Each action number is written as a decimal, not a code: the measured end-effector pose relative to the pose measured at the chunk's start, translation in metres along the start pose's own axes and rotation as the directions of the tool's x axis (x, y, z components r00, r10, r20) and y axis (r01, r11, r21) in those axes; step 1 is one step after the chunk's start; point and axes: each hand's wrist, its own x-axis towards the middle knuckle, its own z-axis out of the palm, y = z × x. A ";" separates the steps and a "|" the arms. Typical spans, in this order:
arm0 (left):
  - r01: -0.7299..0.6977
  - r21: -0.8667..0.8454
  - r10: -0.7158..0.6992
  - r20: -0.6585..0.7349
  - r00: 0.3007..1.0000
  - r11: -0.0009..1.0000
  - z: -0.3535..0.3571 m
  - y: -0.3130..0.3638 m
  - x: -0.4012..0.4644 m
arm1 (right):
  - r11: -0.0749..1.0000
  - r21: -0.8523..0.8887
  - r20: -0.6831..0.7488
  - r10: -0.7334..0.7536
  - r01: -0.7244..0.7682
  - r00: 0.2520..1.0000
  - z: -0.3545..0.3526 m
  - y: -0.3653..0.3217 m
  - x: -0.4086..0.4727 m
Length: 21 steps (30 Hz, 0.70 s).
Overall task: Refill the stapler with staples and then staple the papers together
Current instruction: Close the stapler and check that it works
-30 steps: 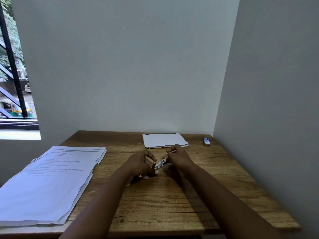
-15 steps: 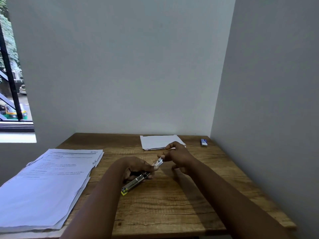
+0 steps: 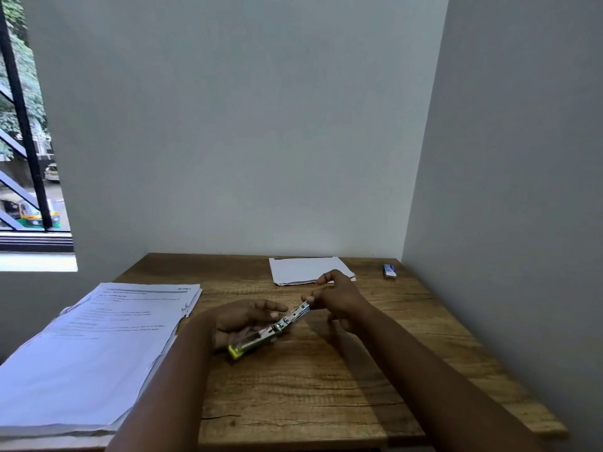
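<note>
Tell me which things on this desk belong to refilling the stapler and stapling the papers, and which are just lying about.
Part of the job:
- stapler, held by the left hand, with the right hand at its far tip
- printed paper stack on the left
- small blue box in the far right corner, possibly staples

Just lying about:
- blank sheets at the back, as far as I can tell

Office corner: wooden desk [image 3: 293, 402], printed paper stack [image 3: 98, 353], window [image 3: 29, 141].

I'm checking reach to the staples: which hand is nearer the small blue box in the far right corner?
Right. The right hand lies nearer the small blue box; the left hand sits farther left, holding the stapler.
</note>
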 end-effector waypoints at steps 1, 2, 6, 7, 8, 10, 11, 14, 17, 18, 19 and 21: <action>-0.009 -0.017 0.009 -0.008 1.000 1.000 -0.001 -0.001 -0.002 | 1.000 0.002 -0.013 -0.011 0.011 1.000 0.001 0.002 0.001; -0.024 -0.017 0.023 -0.022 0.999 1.000 -0.002 -0.002 -0.003 | 1.000 0.004 -0.030 -0.022 0.022 0.999 0.002 0.003 0.003; -0.103 -0.176 0.096 -0.045 0.994 0.979 0.002 -0.007 -0.002 | 0.999 0.023 -0.095 -0.040 0.043 0.995 0.004 0.007 0.010; -0.114 -0.198 0.109 -0.032 0.993 0.974 0.005 -0.009 -0.001 | 0.998 0.034 -0.109 -0.044 0.048 0.993 0.005 0.008 0.012; -0.124 -0.202 0.126 -0.003 0.992 0.971 0.009 -0.010 -0.001 | 0.997 0.049 -0.125 -0.049 0.055 0.991 0.005 0.008 0.013; -0.154 -0.114 0.157 0.018 0.987 0.981 0.017 -0.013 0.000 | 0.993 0.096 -0.146 -0.054 0.069 0.988 0.004 0.008 0.015; -0.168 -0.006 0.168 -0.008 0.986 0.986 0.022 -0.013 0.001 | 0.990 0.126 -0.144 -0.049 0.068 0.988 0.003 0.008 0.015; -0.147 0.261 0.183 -0.117 0.976 0.954 0.039 -0.005 0.002 | 0.983 0.174 -0.133 -0.031 0.054 0.991 0.003 0.011 0.015; -0.144 0.283 0.201 -0.186 0.962 0.948 0.056 0.004 0.004 | 0.960 0.275 -0.160 -0.009 0.054 0.987 0.002 0.012 0.017; -0.150 0.289 0.217 -0.217 0.952 0.945 0.060 0.006 0.005 | 0.942 0.334 -0.143 0.006 0.043 0.990 0.001 0.011 0.016; -0.154 0.298 0.231 -0.246 0.941 0.942 0.064 0.007 0.007 | 0.926 0.375 -0.111 0.014 0.029 0.994 -0.002 0.010 0.017; -0.151 0.312 0.248 -0.300 0.921 0.938 0.069 0.007 0.010 | 0.924 0.381 -0.003 -0.027 0.026 1.000 -0.009 0.008 0.015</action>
